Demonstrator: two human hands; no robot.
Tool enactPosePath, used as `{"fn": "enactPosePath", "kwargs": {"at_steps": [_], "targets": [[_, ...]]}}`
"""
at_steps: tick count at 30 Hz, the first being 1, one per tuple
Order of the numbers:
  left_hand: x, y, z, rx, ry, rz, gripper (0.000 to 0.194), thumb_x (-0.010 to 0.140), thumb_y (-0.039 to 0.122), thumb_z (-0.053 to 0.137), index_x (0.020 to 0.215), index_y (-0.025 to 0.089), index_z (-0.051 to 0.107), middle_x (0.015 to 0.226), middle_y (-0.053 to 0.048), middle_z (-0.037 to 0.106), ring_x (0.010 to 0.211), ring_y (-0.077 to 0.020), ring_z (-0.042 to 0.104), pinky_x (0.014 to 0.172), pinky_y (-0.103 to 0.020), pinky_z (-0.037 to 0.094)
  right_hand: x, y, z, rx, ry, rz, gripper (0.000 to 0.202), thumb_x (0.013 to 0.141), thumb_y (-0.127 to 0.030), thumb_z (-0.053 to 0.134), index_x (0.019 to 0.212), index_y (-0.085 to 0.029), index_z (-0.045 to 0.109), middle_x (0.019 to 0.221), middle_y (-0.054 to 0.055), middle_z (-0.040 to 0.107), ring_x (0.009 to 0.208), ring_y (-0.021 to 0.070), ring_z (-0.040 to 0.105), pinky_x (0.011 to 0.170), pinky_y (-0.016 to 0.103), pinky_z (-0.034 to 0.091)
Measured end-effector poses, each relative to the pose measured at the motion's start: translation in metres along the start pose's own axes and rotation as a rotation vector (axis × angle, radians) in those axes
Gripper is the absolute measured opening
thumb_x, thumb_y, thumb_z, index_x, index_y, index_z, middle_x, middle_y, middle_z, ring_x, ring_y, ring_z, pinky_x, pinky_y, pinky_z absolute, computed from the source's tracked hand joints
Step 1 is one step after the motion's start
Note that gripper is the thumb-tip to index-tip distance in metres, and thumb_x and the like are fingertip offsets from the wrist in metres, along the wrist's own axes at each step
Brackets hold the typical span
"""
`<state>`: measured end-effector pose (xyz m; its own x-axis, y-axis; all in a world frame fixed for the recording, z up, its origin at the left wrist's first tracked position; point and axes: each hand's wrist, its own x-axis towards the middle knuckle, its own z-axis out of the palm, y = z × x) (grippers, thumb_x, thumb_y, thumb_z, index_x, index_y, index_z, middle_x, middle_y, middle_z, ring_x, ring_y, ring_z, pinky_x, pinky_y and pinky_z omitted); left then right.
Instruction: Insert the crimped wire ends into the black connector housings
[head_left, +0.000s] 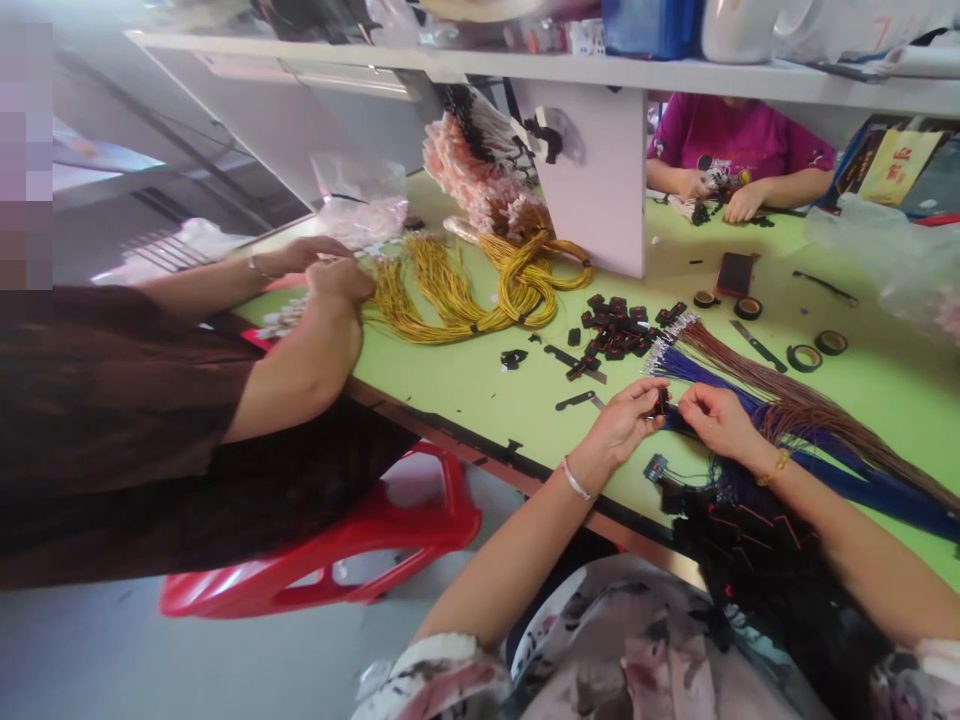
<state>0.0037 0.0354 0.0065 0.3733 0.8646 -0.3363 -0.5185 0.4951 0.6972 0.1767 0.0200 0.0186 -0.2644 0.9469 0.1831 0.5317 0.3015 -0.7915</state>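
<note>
My left hand [626, 422] pinches a small black connector housing [661, 402] above the green table [480, 385]. Close on its right, my right hand [712, 415] has its fingers pressed together near the tips of the blue wires; what lies between them is too small to name. A bundle of blue wires [697, 370] and a bundle of brown wires [780, 375] run from there to the right. Loose black housings [615, 330] form a pile behind my hands. Below my right forearm hangs a dark heap of black housings with wires [750, 545].
Cutters [576, 400] and black tape rolls [805, 357] lie on the table. At the left, a person's hands [337, 275] work beside yellow wire bundles [442, 290]. Another person [739, 150] sits across. A white shelf [480, 62] spans above; a red stool [442, 510] stands below.
</note>
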Motion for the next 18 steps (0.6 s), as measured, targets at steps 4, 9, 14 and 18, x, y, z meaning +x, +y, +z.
{"fn": "enactPosePath", "kwargs": {"at_steps": [4, 9, 14, 18], "targets": [[0.001, -0.002, -0.001, -0.012, -0.008, 0.006, 0.018, 0.073, 0.016, 0.070, 0.091, 0.014, 0.066, 0.077, -0.001, 0.058, 0.065, -0.0067, 0.055, 0.060, -0.018, 0.048, 0.001, -0.002, 0.000, -0.013, -0.014, 0.006, 0.019, 0.081, -0.026, 0.049, 0.064, -0.018, 0.047, 0.057, -0.003, 0.048, 0.053, 0.0095, 0.039, 0.053, 0.022, 0.031], [0.000, -0.003, 0.001, -0.005, 0.025, 0.037, 0.019, 0.072, 0.017, 0.072, 0.089, 0.013, 0.063, 0.074, 0.000, 0.057, 0.065, -0.0070, 0.056, 0.065, -0.021, 0.051, 0.001, -0.003, -0.001, 0.016, -0.004, 0.023, 0.021, 0.082, -0.028, 0.048, 0.063, -0.019, 0.046, 0.057, -0.003, 0.047, 0.054, 0.0096, 0.038, 0.053, 0.022, 0.031], [-0.005, -0.002, 0.006, 0.049, 0.088, 0.125, 0.025, 0.067, 0.019, 0.076, 0.081, 0.015, 0.056, 0.073, 0.001, 0.057, 0.069, -0.0089, 0.057, 0.073, -0.027, 0.052, 0.001, -0.002, -0.001, 0.065, -0.005, 0.054, 0.024, 0.083, -0.032, 0.048, 0.063, -0.019, 0.045, 0.057, -0.004, 0.045, 0.054, 0.0099, 0.037, 0.054, 0.022, 0.032], [-0.006, 0.002, 0.012, 0.135, 0.166, 0.346, 0.029, 0.068, 0.022, 0.075, 0.091, 0.016, 0.060, 0.069, 0.003, 0.056, 0.059, -0.0046, 0.049, 0.057, -0.017, 0.042, 0.001, -0.001, 0.001, 0.105, -0.025, 0.053, 0.024, 0.082, -0.032, 0.048, 0.063, -0.019, 0.045, 0.058, -0.004, 0.044, 0.055, 0.0100, 0.037, 0.055, 0.022, 0.033]]}}
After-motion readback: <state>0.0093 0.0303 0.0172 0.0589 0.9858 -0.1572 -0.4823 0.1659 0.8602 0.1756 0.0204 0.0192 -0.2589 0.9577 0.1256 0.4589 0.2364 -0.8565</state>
